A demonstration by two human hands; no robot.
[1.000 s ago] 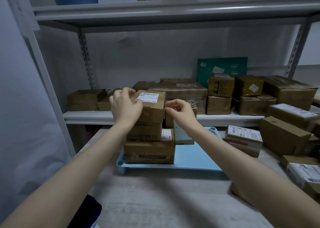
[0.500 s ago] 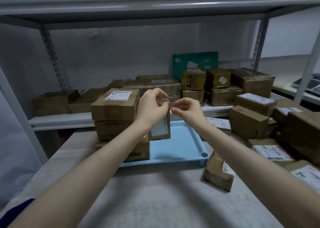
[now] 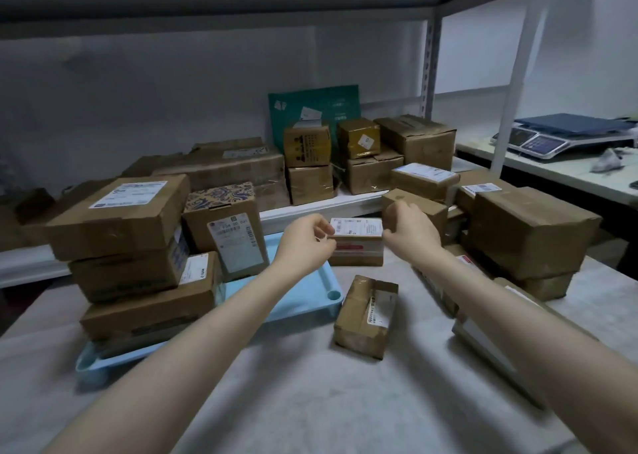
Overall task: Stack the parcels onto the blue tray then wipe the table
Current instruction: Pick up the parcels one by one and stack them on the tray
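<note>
head view: the fingertips of the right hand (image 3: 409, 232) are hidden behind its own knuckles. its fingers are curled round the right end of a small brown cardboard parcel with a white label and a red stripe (image 3: 357, 246). the parcel's left end is pinched by the curled fingers and thumb of the left hand (image 3: 307, 241). the parcel is seen over the pale marbled table (image 3: 310, 391), just beyond the far right corner of the pale blue plastic tray (image 3: 303, 298); whether it is lifted cannot be told. the tray's left part is covered by a stack of 3 brown cardboard boxes (image 3: 127, 270), with 1 blue-patterned box (image 3: 224, 225) upright behind. 1 taped brown parcel (image 3: 367, 315) lies between the forearms, just beside the tray. boxes at the right are partly hidden by the right forearm. labels on the white shelf board (image 3: 303, 210) are too blurred to read.
</note>
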